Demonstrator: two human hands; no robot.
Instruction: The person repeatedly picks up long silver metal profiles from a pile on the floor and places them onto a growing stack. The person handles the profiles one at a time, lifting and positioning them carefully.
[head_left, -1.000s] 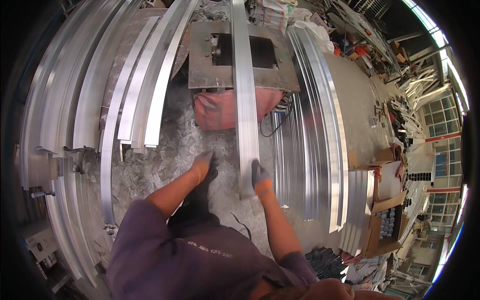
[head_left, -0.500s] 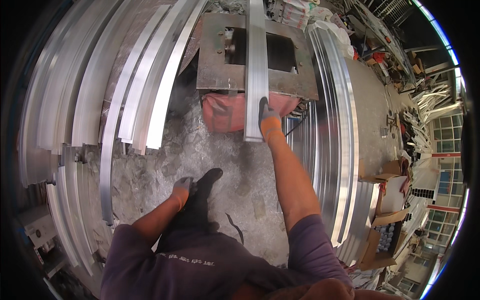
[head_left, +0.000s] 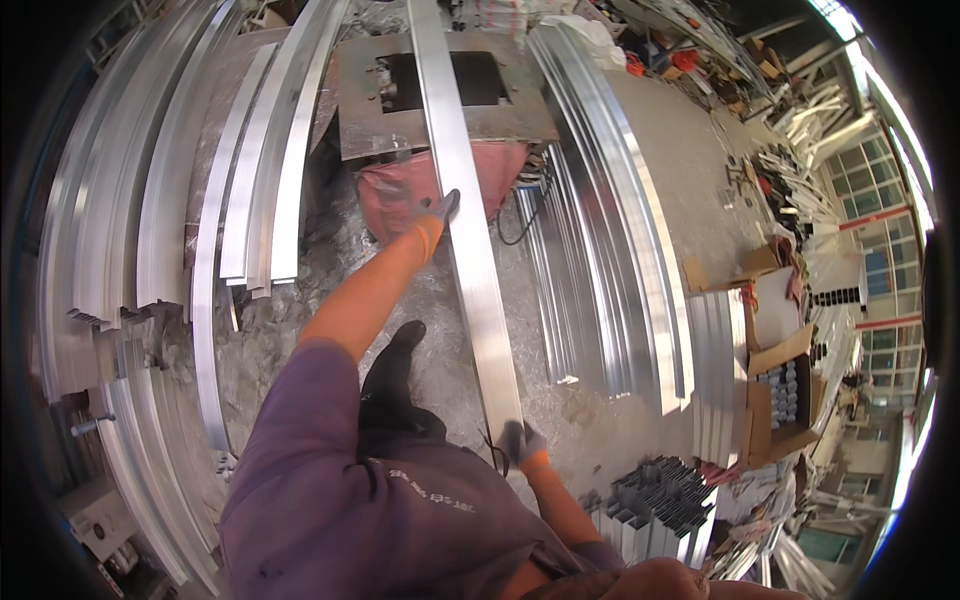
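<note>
Two hands (head_left: 437, 213) (head_left: 522, 447) closed on silver bar (head_left: 470, 270) | left: left edge | right: near end

grey floor (head_left: 685, 165) | gridded windows (head_left: 893, 262), right | red bars (head_left: 875, 218) between | bright light (head_left: 903, 120), upper right

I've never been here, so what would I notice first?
The long silver bar crossing the middle, with the left hand partway up and the right hand at its near end. Ahead, red cloth sits below a metal table with a dark hole. Shiny bars line both sides.
</note>
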